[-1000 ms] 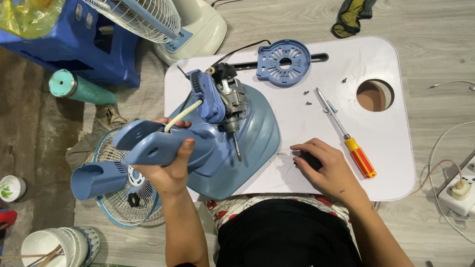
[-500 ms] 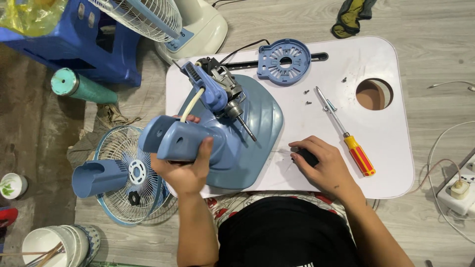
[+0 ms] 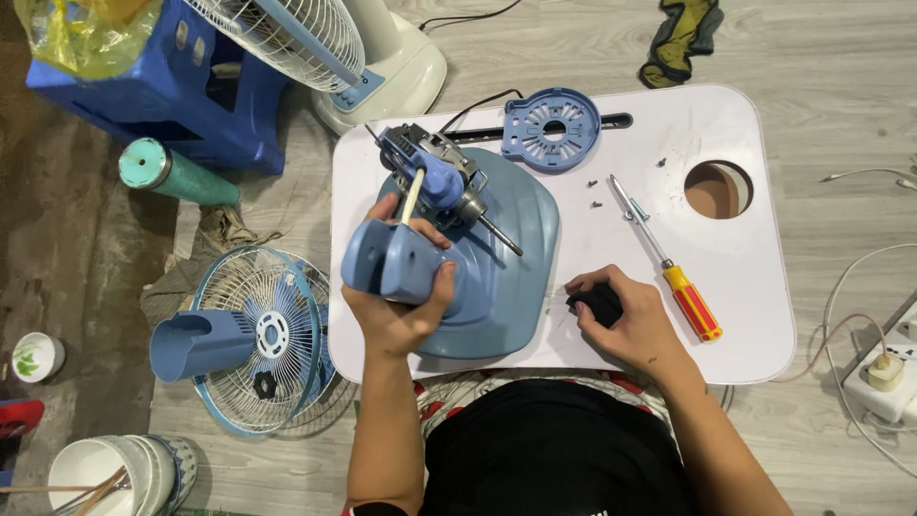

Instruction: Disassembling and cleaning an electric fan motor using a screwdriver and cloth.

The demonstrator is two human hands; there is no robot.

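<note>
Left hand point(image 3: 396, 311) with fingers clamped on blue fan neck housing point(image 3: 387, 260) above the fan base point(image 3: 511, 277), right hand point(image 3: 626, 320) fingers closed over a small black part point(image 3: 594, 304) on white bench point(image 3: 745, 277), screwdriver point(image 3: 666, 260) just beside

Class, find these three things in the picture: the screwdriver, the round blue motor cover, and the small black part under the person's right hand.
screwdriver point(image 3: 690, 300), head view, on its orange and red handle.
round blue motor cover point(image 3: 551, 129), head view, on its ribbed face beside the centre hole.
small black part point(image 3: 597, 304), head view, on the bit showing under the right hand point(image 3: 630, 325).
</note>
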